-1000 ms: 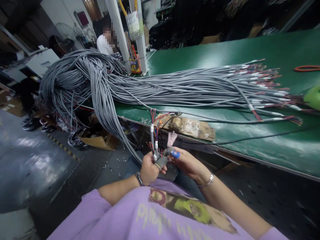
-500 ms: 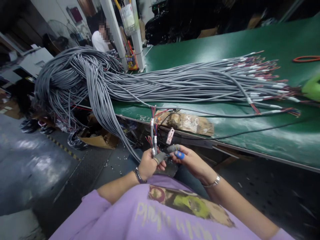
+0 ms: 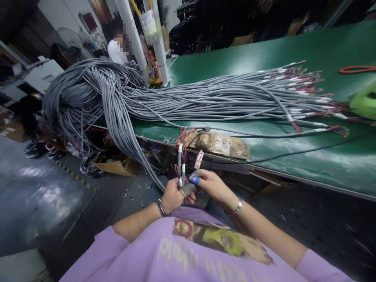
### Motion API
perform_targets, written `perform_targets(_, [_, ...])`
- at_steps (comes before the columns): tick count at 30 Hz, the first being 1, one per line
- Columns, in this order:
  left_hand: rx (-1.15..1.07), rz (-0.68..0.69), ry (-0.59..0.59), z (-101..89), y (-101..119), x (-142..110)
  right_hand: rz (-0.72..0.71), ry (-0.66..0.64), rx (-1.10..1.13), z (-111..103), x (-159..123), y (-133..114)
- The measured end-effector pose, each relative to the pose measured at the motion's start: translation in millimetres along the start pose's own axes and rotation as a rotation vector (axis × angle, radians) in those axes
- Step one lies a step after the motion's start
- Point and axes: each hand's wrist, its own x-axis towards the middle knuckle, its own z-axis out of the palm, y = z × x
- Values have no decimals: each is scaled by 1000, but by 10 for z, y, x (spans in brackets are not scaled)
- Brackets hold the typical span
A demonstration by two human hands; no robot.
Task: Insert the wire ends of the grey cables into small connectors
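My left hand [image 3: 174, 195], grey tape around its thumb, is closed around several grey cables [image 3: 180, 158]. White wraps and fanned-out coloured wires [image 3: 175, 170] show at the cable ends above my fist. My right hand [image 3: 207, 182] is pinched close beside them, with a blue covering on its thumb and grey tape on a finger. What lies between its fingertips is too small to make out. From my left hand the cables run back to a large grey cable bundle [image 3: 205, 102] on the green bench [image 3: 270, 58].
A taped wooden block [image 3: 223, 144] lies on the bench's front edge, with a pink tag [image 3: 199, 159] hanging beside it. White posts [image 3: 160, 55] rise behind the bundle. An open cardboard box [image 3: 120, 166] stands on the floor. A co-worker [image 3: 116, 51] sits at the back left.
My right hand moved away to the right from the wire ends, then came back left against them. My left hand keeps its hold on the cables. The view has shifted slightly.
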Motion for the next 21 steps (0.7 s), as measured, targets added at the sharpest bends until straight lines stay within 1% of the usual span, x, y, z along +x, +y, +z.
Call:
perform_targets(2, [-51, 10, 46, 0, -64, 19, -1, 15, 19, 3, -6, 19])
perform_targets(4, [-118, -8, 107, 17, -87, 37, -14, 43, 31, 4, -27, 32])
perform_targets(6, [-169, -29, 168, 41, -69, 50, -37, 62, 34, 3, -48, 34])
perform_targets(8, [-191, -39, 202, 62, -32, 55, -51, 58, 45, 4, -58, 29])
perform_targets(12, [-198, -47, 193, 79, 14, 48, -30, 48, 70, 28, -41, 7])
perform_targets(14, [-188, -44, 160, 76, 13, 42, -10, -23, 108, 55, -28, -10])
perform_targets(16, [-154, -32, 116, 70, 1, 36, 21, -129, 150, 87, -19, -31])
perform_targets(18, [-116, -17, 90, 63, -15, 35, 41, -185, 163, 113, -14, -51])
perform_targets(21, [-119, 2, 133, 56, -37, 45, 22, -141, 141, 124, -18, -65])
